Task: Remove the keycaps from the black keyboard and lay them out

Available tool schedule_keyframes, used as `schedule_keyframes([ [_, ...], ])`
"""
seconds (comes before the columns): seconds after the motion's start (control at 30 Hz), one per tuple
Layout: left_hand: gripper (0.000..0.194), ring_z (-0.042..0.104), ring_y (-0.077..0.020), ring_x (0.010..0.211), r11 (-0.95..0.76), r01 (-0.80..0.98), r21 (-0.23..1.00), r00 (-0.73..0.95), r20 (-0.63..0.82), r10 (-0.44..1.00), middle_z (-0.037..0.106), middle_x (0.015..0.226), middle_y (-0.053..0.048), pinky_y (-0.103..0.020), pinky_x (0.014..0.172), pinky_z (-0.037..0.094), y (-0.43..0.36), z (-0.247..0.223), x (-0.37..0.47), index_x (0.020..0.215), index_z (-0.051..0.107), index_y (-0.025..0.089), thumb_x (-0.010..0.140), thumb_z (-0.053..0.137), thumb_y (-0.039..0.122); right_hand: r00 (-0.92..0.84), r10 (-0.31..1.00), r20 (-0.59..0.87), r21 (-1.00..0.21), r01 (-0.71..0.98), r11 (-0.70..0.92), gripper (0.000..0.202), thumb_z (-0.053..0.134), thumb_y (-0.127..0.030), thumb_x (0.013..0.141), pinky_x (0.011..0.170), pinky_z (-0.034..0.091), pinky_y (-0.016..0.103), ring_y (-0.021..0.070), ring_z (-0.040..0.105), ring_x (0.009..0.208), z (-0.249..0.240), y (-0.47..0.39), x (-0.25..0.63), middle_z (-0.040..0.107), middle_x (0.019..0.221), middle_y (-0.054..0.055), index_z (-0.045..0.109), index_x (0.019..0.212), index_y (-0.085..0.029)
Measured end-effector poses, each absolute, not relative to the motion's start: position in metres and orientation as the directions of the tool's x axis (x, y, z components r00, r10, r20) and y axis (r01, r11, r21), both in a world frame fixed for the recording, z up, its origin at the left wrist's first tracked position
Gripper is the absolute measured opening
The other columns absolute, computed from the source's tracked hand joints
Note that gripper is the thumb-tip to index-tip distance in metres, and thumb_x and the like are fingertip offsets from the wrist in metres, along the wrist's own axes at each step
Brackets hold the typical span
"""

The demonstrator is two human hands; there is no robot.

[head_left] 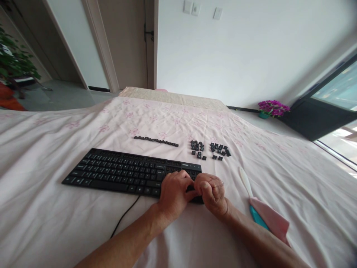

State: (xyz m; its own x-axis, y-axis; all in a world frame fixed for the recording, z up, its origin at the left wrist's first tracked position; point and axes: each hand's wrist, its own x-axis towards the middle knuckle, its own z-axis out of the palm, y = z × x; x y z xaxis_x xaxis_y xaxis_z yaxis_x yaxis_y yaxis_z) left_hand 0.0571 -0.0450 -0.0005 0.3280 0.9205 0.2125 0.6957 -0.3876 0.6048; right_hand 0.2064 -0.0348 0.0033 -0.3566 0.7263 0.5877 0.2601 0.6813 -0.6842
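Observation:
A black keyboard (119, 175) lies on the pink flowered cloth. Over its right end, my left hand (175, 190) rests with bent fingers, thumb and fingertips close to my right hand; what they touch is hidden. My right hand (212, 191) is curled closed beside it at the keyboard's right edge, and a thin wire-like thing (220, 184) sticks out of it. Beyond the keyboard lie a row of small black keycaps (156, 140) and two loose groups of keycaps, one group (197, 147) behind my hands and another (219, 149) further right.
The wrinkled cloth (69, 227) covers the surface. On the right lies a white-handled brush (245, 181) with a pink cloth (272, 217) and a blue part. A cable (124, 216) runs from the keyboard towards me. Purple flowers (273, 108) stand on the floor beyond.

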Motion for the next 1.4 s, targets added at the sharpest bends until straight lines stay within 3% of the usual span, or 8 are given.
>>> schedule_keyframes([
  [0.33, 0.036, 0.055, -0.016, 0.076, -0.417, 0.713, 0.564, 0.338, 0.244, 0.909, 0.063, 0.084, 0.001, -0.032, 0.066, 0.03, -0.046, -0.001, 0.056, 0.073, 0.062, 0.022, 0.089, 0.047, 0.051, -0.468, 0.647, 0.602, -0.496, 0.415, 0.762, 0.036, 0.032, -0.019, 0.093, 0.057, 0.036, 0.028, 0.0117, 0.044, 0.052, 0.014, -0.04, 0.207, 0.05, 0.053, 0.0, 0.043, 0.059, -0.02],
  [0.53, 0.029, 0.059, -0.0156, 0.081, -0.409, 0.663, 0.627, 0.308, 0.268, 0.913, 0.065, 0.088, 0.001, -0.03, 0.069, 0.033, -0.046, -0.004, 0.054, 0.081, 0.062, 0.023, 0.091, 0.047, 0.045, -0.481, 0.628, 0.612, -0.464, 0.425, 0.778, 0.041, 0.03, -0.02, 0.095, 0.057, 0.037, 0.028, 0.0121, 0.044, 0.052, 0.028, -0.03, 0.203, 0.05, 0.052, 0.0, 0.042, 0.056, -0.02],
  [0.8, 0.015, 0.064, -0.015, 0.075, -0.249, 0.588, 0.77, 0.197, 0.162, 0.967, 0.069, 0.08, 0.005, -0.026, 0.066, 0.038, -0.043, 0.0, 0.051, 0.093, 0.06, 0.026, 0.086, 0.056, 0.039, -0.541, 0.552, 0.634, -0.354, 0.432, 0.83, 0.046, 0.035, -0.044, 0.097, 0.068, 0.043, 0.031, 0.0172, 0.056, 0.068, 0.046, -0.024, 0.203, 0.062, 0.065, 0.005, 0.058, 0.067, -0.019],
  [0.9, 0.019, 0.065, -0.0144, 0.079, -0.186, 0.527, 0.829, 0.161, 0.118, 0.98, 0.07, 0.085, 0.007, -0.023, 0.067, 0.041, -0.042, 0.0, 0.05, 0.098, 0.059, 0.028, 0.081, 0.064, 0.033, -0.412, 0.646, 0.642, -0.506, 0.406, 0.761, 0.041, 0.031, -0.033, 0.098, 0.069, 0.045, 0.031, 0.0168, 0.058, 0.071, 0.047, -0.026, 0.206, 0.063, 0.07, 0.005, 0.058, 0.072, -0.018],
  [1.0, 0.028, 0.066, -0.014, 0.078, -0.156, 0.478, 0.865, 0.134, 0.104, 0.985, 0.071, 0.085, 0.007, -0.023, 0.068, 0.043, -0.043, -0.001, 0.051, 0.106, 0.056, 0.029, 0.079, 0.065, 0.028, -0.276, 0.777, 0.566, -0.59, 0.523, 0.615, 0.037, 0.032, -0.028, 0.098, 0.063, 0.044, 0.027, 0.0147, 0.056, 0.065, 0.048, -0.024, 0.211, 0.059, 0.068, 0.003, 0.059, 0.076, -0.018],
  [1.13, 0.033, 0.066, -0.0142, 0.077, -0.158, 0.428, 0.89, 0.124, 0.116, 0.986, 0.071, 0.084, 0.006, -0.024, 0.07, 0.046, -0.043, -0.001, 0.05, 0.111, 0.052, 0.028, 0.08, 0.064, 0.025, -0.362, 0.852, 0.378, -0.51, 0.687, 0.518, 0.024, 0.047, -0.031, 0.094, 0.066, 0.043, 0.025, 0.0141, 0.058, 0.069, 0.048, -0.022, 0.217, 0.062, 0.077, 0.003, 0.065, 0.082, -0.02],
  [1.27, 0.041, 0.066, -0.0151, 0.076, -0.178, 0.417, 0.892, 0.143, 0.129, 0.981, 0.071, 0.084, 0.004, -0.025, 0.071, 0.047, -0.043, -0.002, 0.05, 0.119, 0.048, 0.027, 0.081, 0.064, 0.032, -0.436, 0.868, 0.236, -0.495, 0.715, 0.494, 0.016, 0.058, -0.033, 0.087, 0.063, 0.041, 0.023, 0.0136, 0.059, 0.069, 0.041, -0.027, 0.214, 0.064, 0.078, 0.001, 0.068, 0.082, -0.022],
  [1.4, 0.059, 0.064, -0.0138, 0.076, -0.226, 0.454, 0.862, 0.17, 0.165, 0.971, 0.071, 0.086, 0.006, -0.025, 0.073, 0.047, -0.045, -0.005, 0.049, 0.13, 0.041, 0.03, 0.077, 0.065, 0.017, -0.348, 0.914, 0.21, -0.5, 0.765, 0.406, 0.024, 0.055, -0.036, 0.088, 0.062, 0.039, 0.024, 0.0137, 0.057, 0.066, 0.032, -0.022, 0.225, 0.063, 0.072, 0.001, 0.065, 0.074, -0.02],
])
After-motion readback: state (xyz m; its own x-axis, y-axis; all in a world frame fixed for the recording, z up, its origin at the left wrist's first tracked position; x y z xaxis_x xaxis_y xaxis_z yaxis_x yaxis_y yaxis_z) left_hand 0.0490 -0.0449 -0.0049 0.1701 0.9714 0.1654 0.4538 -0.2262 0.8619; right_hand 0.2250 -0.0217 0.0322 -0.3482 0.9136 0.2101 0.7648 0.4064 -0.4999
